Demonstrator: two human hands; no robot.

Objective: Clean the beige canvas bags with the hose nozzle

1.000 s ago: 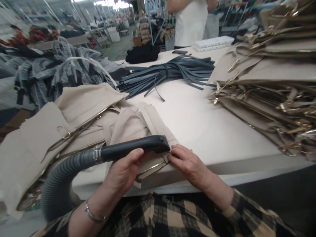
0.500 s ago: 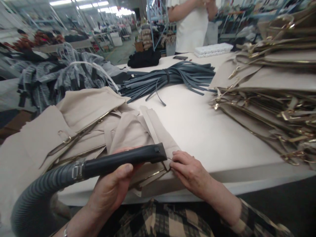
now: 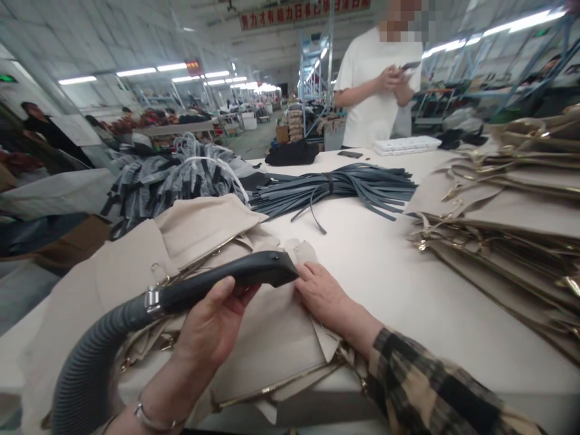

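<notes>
My left hand (image 3: 212, 326) is wrapped round a black nozzle (image 3: 231, 279) on a grey ribbed hose (image 3: 88, 374). The nozzle tip rests against a beige bag piece (image 3: 272, 338) with a gold zip along its near edge. My right hand (image 3: 322, 295) lies on that beige piece beside the nozzle tip, fingers pressed down on the fabric. More beige pieces (image 3: 136, 266) with gold hardware are heaped to the left under the hose.
A white table (image 3: 385, 266) holds a bundle of dark blue straps (image 3: 335, 187), a tall stack of beige panels with gold fittings (image 3: 507, 205) at right, and grey strap heaps (image 3: 172, 175) at left. A person in a white shirt (image 3: 376, 90) stands at the far end.
The view tilted upward. Both hands and the nozzle moved farther onto the table over the beige piece; my right hand went from pinching the edge to lying flatter on the fabric.
</notes>
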